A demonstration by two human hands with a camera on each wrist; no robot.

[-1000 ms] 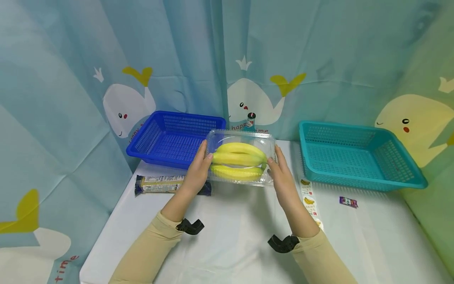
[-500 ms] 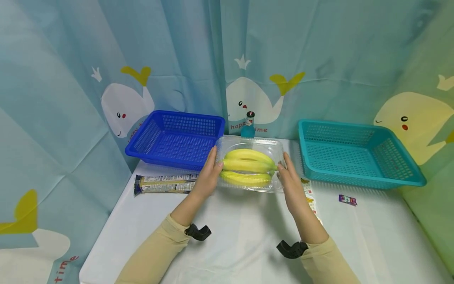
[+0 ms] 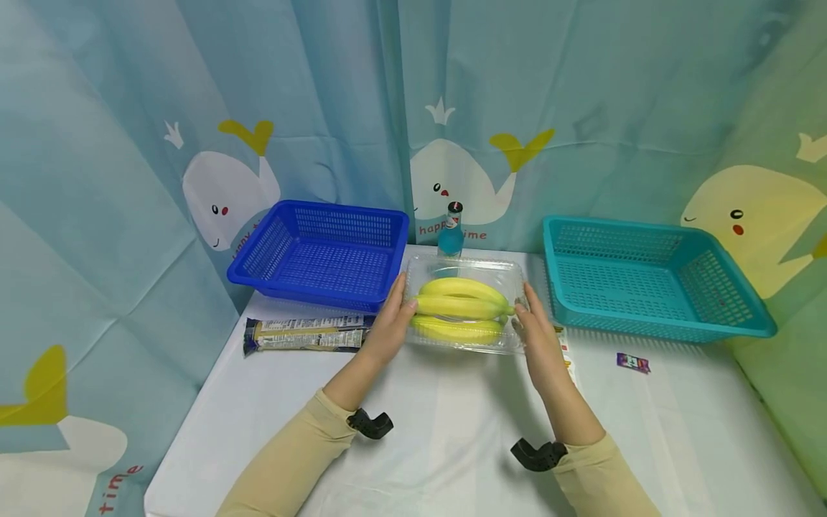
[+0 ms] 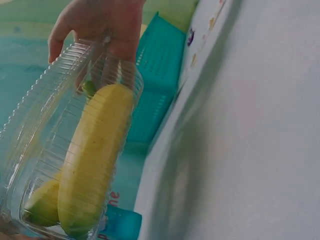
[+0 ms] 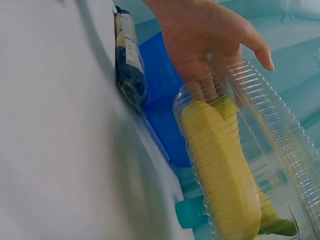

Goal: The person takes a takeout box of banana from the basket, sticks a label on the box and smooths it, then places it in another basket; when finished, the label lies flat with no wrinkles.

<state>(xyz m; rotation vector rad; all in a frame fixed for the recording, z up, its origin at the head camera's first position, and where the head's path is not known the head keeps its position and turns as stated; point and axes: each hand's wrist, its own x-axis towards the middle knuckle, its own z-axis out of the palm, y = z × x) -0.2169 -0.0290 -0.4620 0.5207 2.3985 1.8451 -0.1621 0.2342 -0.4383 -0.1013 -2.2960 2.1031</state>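
Note:
A clear plastic clamshell box (image 3: 478,269) with several yellow bananas (image 3: 460,307) inside is held up above the table, its lid down. My left hand (image 3: 390,324) grips its left end and my right hand (image 3: 541,343) the right end, thumbs at the rim. In the left wrist view, the right hand (image 4: 107,25) is at the box's far end, with fingers beneath it. From the right wrist, the left hand (image 5: 200,42) appears at the opposite end, its fingers under the box. The bananas' green tips show through the ribbed wall.
A blue basket (image 3: 258,276) stands at back left, a teal basket (image 3: 665,327) at back right. Behind the box is a bottle of blue liquid (image 3: 450,240). A long snack packet (image 3: 304,335) lies left, a small purple packet (image 3: 633,362) right. Banana-printed stickers (image 3: 563,345) are partly covered.
Both hands have carried the box to the right and a little nearer to me. More of the blue-liquid bottle now shows behind it, and more of the sticker strip is covered.

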